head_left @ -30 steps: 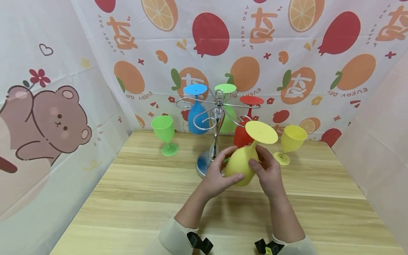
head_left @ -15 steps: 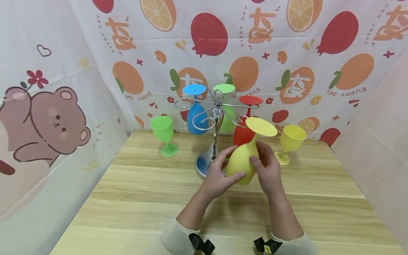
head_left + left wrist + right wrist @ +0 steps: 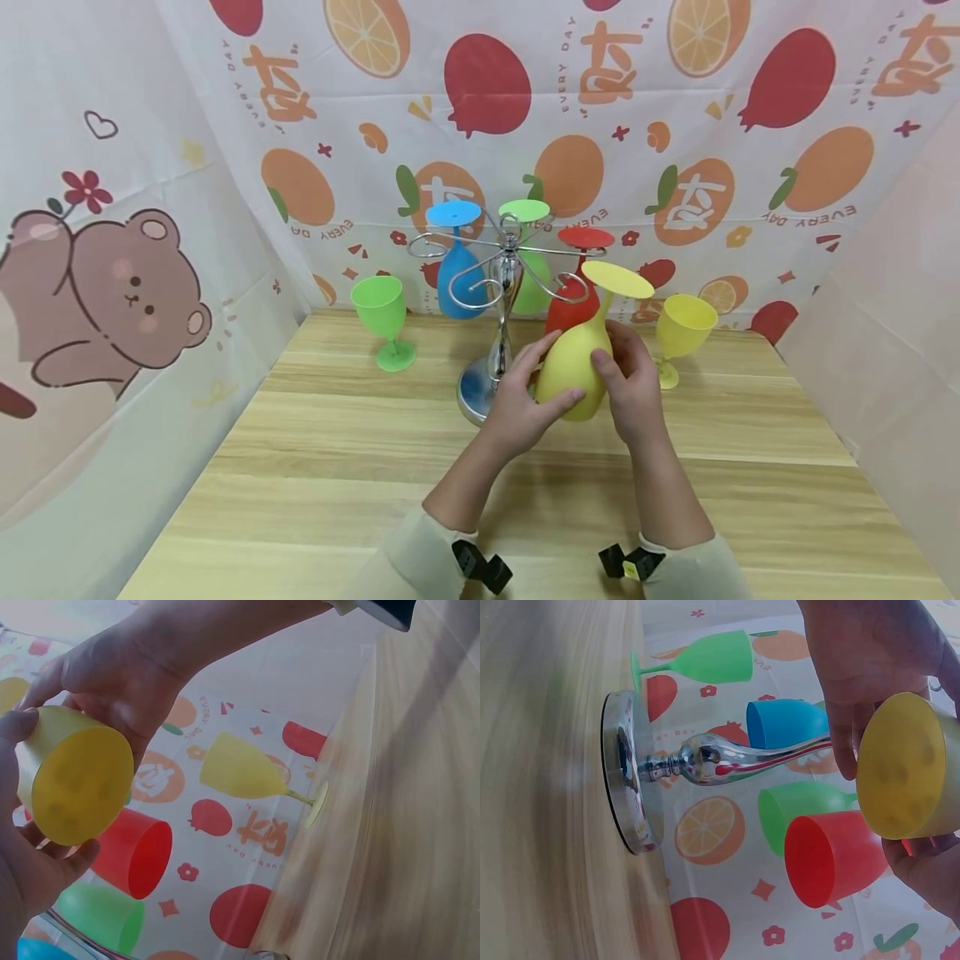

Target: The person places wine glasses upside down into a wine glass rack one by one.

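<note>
Both hands hold an upside-down yellow goblet (image 3: 573,367) in the air, its foot up and tilted to the right. The left hand (image 3: 519,408) grips the bowl from the left, and the right hand (image 3: 633,392) grips it from the right. Behind it stands a chrome glass rack (image 3: 505,308) with curled wire arms. From the rack hang a blue goblet (image 3: 460,279), a green goblet (image 3: 532,287) and a red goblet (image 3: 572,308), all upside down. The held goblet's open mouth (image 3: 900,769) shows in the right wrist view, with nothing inside.
On the wooden table (image 3: 337,483), a green goblet (image 3: 381,312) stands upright left of the rack. A second yellow goblet (image 3: 684,327) is upright at the right. Printed cloth (image 3: 622,50) hangs behind, with more cloth at both sides.
Both hands have raised the yellow goblet slightly and carried it a little toward the rack's right side. The other goblets have stayed in place; the head view has shifted slightly.
</note>
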Motion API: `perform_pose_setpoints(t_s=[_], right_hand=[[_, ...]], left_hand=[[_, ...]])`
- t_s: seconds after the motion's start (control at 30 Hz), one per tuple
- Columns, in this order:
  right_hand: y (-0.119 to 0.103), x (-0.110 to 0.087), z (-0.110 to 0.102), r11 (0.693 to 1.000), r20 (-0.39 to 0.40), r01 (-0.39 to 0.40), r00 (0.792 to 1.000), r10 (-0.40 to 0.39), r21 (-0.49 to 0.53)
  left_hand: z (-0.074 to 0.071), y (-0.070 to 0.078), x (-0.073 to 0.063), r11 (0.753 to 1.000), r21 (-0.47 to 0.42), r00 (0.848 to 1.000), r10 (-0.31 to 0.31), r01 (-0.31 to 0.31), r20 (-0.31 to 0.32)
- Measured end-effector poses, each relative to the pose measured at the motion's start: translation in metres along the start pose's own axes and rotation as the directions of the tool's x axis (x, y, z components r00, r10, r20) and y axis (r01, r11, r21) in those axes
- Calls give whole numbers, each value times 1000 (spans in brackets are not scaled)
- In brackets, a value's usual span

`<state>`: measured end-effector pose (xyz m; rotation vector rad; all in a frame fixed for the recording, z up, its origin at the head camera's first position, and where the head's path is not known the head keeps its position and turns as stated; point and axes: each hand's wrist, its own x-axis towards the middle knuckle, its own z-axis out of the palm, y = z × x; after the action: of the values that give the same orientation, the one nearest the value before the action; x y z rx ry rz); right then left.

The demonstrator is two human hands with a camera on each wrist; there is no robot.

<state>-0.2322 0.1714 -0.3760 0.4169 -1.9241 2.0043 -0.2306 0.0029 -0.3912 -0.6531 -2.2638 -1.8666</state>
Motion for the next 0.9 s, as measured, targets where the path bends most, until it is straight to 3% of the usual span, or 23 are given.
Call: perform_pose_setpoints(t_s=[0.53,0.9], right_hand=[[4,14,0,999,75,-9,997,11,-31],[3,20,-1,997,106,5,994,3,-73]], left_hand=[[2,-5,5,997,-68,999,-46,45,-16],[-2,-3,7,996,-57,998,-69,69,-6]])
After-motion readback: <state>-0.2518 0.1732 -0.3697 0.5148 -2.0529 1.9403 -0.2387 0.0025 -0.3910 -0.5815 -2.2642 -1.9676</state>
